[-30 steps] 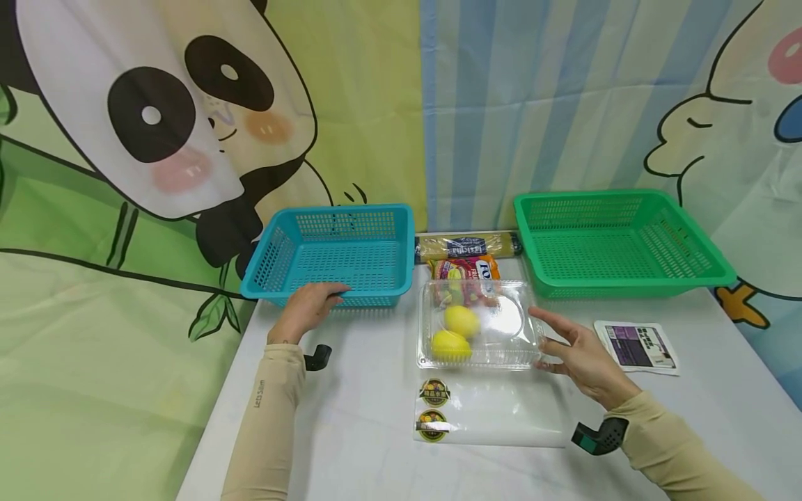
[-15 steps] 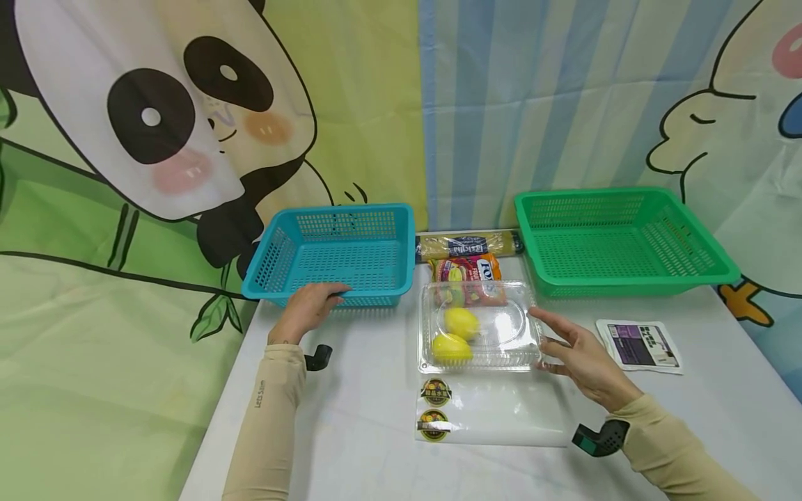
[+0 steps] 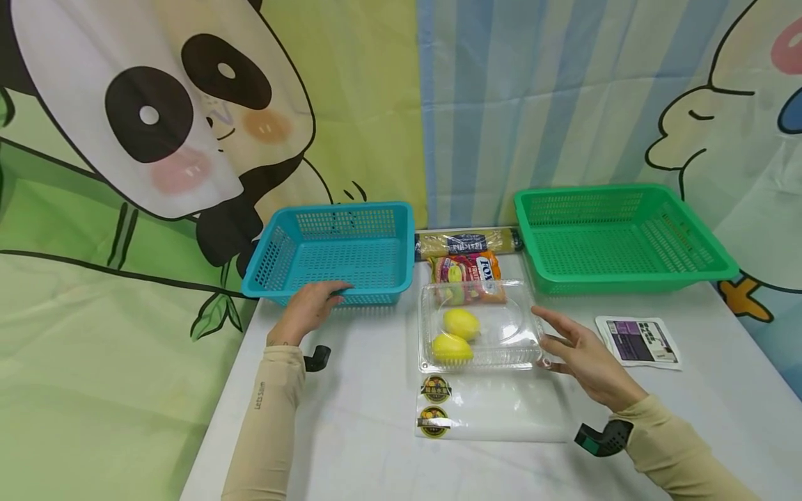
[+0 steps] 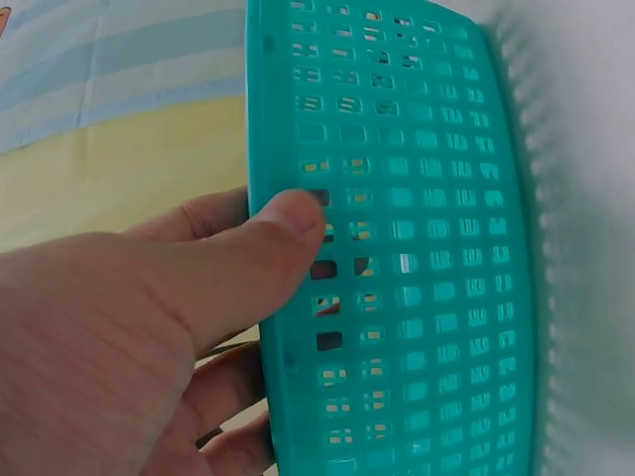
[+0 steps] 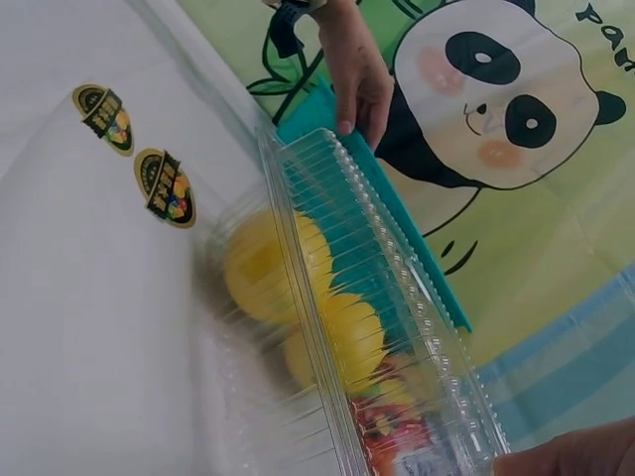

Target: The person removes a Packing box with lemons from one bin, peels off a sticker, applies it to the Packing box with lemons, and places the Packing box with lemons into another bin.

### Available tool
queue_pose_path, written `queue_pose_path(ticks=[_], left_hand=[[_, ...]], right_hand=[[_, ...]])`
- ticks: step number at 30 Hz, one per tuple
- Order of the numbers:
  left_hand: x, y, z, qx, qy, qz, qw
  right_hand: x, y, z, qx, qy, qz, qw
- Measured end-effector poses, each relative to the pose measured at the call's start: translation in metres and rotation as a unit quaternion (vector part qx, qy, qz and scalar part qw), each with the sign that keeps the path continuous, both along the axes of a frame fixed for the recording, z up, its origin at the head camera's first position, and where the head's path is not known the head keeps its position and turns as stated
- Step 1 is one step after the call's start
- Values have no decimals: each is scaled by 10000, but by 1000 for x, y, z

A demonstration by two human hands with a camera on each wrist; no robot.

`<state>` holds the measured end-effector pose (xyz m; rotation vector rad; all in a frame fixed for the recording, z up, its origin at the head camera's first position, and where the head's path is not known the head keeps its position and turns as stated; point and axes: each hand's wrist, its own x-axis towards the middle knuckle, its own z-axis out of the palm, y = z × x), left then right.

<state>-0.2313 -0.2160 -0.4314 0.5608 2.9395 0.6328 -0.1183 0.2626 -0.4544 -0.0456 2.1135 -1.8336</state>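
- Desk (image 3: 357,438), near side: sheet with two round labels (image 3: 434,422).
- Right hand (image 3: 585,358) — fingers extended and spread, touching the right end of the clear container (image 3: 501,348); two lemons (image 3: 460,324) show through its plastic.
- Left hand (image 3: 308,311) — pinching the near rim of the blue basket (image 3: 388,300), thumb outside.
- Beyond the container: colourful bag (image 3: 460,269), then long yellow pack (image 3: 464,243).

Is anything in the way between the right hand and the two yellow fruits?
Yes, the clear container is. The yellow fruits sit inside, towards its left side; the right hand is outside, at its right edge.
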Motion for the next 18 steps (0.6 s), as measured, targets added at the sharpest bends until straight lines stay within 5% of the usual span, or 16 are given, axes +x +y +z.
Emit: queue_pose_path(ticks=[8, 18], left_hand=[[14, 16, 9, 420, 504, -434, 9969], [52, 49, 15, 887, 758, -1035, 9878]], right_hand=[[4, 1, 3, 39, 23, -45, 10000], [11, 5, 13, 546, 448, -211, 9973]])
